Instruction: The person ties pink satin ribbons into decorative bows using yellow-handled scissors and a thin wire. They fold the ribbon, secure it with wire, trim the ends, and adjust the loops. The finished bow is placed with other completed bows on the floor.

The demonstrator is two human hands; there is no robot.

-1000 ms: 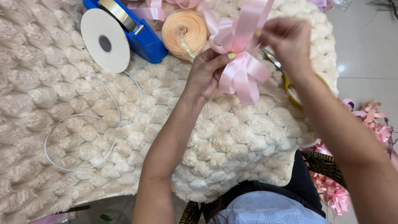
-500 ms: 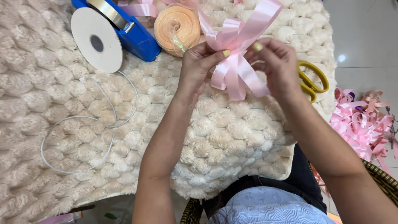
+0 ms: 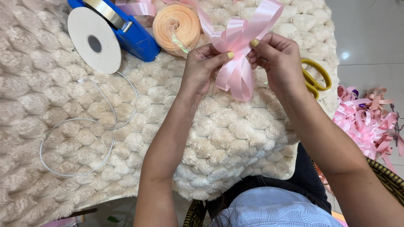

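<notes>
Fluffy cream blanket (image 3: 235,138) over tabletop; left hand (image 3: 202,69) and right hand (image 3: 275,56) pinching pink ribbon bow (image 3: 237,63) at its centre, held above blanket; loops formed, centre apparently not yet tied; peach ribbon roll (image 3: 176,25), blue tape dispenser (image 3: 130,31), yellow scissors (image 3: 315,77) nearby

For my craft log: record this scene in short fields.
Left hand: pinches the pink ribbon bow at its middle
Right hand: pinches the same bow from the other side
Surface: cream tufted cover
Behind the hands: peach ribbon roll, blue tape dispenser, white spool
Beside right hand: yellow scissors
On the floor: pile of pink ribbon
</notes>
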